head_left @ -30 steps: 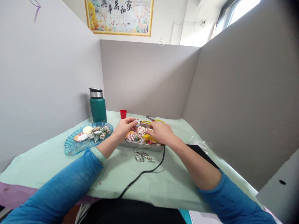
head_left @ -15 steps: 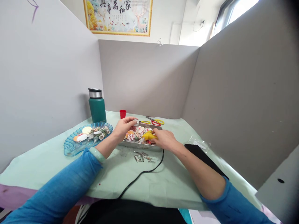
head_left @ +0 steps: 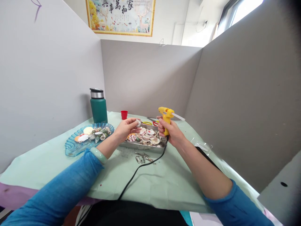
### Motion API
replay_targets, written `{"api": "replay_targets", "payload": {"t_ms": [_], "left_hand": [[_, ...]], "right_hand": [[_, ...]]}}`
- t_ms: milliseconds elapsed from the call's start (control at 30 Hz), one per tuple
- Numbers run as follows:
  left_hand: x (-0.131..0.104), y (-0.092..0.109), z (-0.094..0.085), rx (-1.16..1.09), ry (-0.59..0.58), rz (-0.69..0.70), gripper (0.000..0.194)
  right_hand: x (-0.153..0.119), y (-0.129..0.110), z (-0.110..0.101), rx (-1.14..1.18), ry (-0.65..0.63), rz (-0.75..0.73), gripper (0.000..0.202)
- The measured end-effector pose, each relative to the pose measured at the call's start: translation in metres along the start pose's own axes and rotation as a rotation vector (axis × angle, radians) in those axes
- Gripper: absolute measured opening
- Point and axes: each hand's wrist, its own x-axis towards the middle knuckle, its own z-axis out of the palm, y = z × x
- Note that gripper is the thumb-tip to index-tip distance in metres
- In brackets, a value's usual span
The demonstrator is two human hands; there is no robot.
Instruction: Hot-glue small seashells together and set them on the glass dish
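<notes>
A yellow glue gun (head_left: 166, 119) with a white glue stick out of its back is gripped upright in my right hand (head_left: 172, 131), its nozzle pointing left. My left hand (head_left: 127, 129) pinches a small whitish shell piece (head_left: 138, 122) between thumb and fingertips, above the left side of a metal tray (head_left: 138, 145). Many seashells (head_left: 150, 136) fill that tray. From the gun's handle a black cord (head_left: 138, 169) runs down over the table edge. Below the tray lie several small metal clips (head_left: 143, 158).
A blue shell-shaped dish (head_left: 72, 147) with shells stands at left, a green bottle (head_left: 98, 108) behind it. A red cup (head_left: 124, 115) and scissors (head_left: 154, 121) lie beyond the tray. Clear plastic (head_left: 204, 146) and a black flat object (head_left: 209, 158) are at right. Grey panels (head_left: 150, 78) enclose the table.
My right hand has lifted the glue gun out of the tray, up and to the right, turning it upright. The cord rose with it. My left hand stays nearly still with the shell piece.
</notes>
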Motion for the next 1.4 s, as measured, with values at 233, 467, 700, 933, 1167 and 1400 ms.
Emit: {"api": "replay_targets", "payload": {"t_ms": [233,467,700,933,1167,1400], "left_hand": [[0.002,-0.002,-0.001,-0.101,-0.001,-0.031,0.024],[0.0,0.0,0.002,-0.131,0.003,-0.059,0.02],[0.001,-0.002,-0.001,-0.099,-0.001,-0.052,0.024],[0.002,-0.003,-0.002,-0.096,0.005,-0.051,0.025],[0.002,-0.002,-0.002,-0.105,0.008,-0.038,0.023],[0.002,-0.002,-0.001,-0.129,0.016,-0.029,0.02]], "right_hand": [[-0.004,0.019,0.009,-0.111,-0.104,0.009,0.034],[-0.006,0.026,0.01,-0.22,-0.149,0.021,0.032],[-0.01,0.025,0.015,-0.273,-0.213,0.052,0.027],[-0.01,0.029,0.015,-0.283,-0.257,0.069,0.029],[-0.011,0.03,0.014,-0.303,-0.262,0.055,0.031],[-0.01,0.028,0.012,-0.32,-0.265,0.049,0.03]]}}
